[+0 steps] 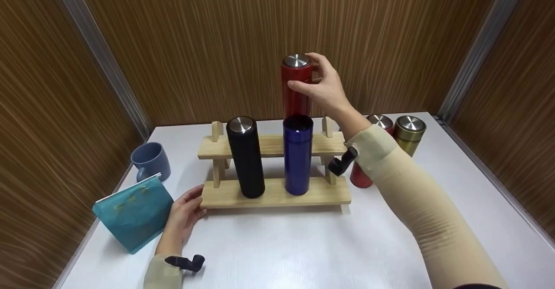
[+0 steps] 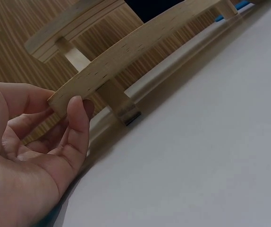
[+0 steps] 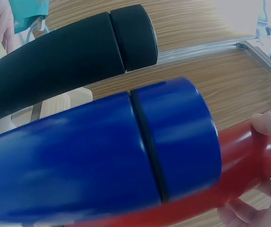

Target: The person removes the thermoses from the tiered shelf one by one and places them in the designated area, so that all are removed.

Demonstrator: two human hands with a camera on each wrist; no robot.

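On the white table (image 1: pixel 277 245) a black flask (image 1: pixel 246 156) and a blue flask (image 1: pixel 298 154) stand upright, side by side. A blue mug (image 1: pixel 150 161) and a teal pouch (image 1: pixel 134 213) lie at the left side. At the right side stand a gold flask (image 1: pixel 409 133) and another red flask (image 1: pixel 368 150), touching. Brown wood-grain walls (image 1: pixel 195 41) surround the table.

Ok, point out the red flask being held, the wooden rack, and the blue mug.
red flask (image 1: pixel 295 93), head view, on its body below the cap.
wooden rack (image 1: pixel 321 193), head view, on the bare lower shelf.
blue mug (image 1: pixel 151 159), head view, on its side wall.
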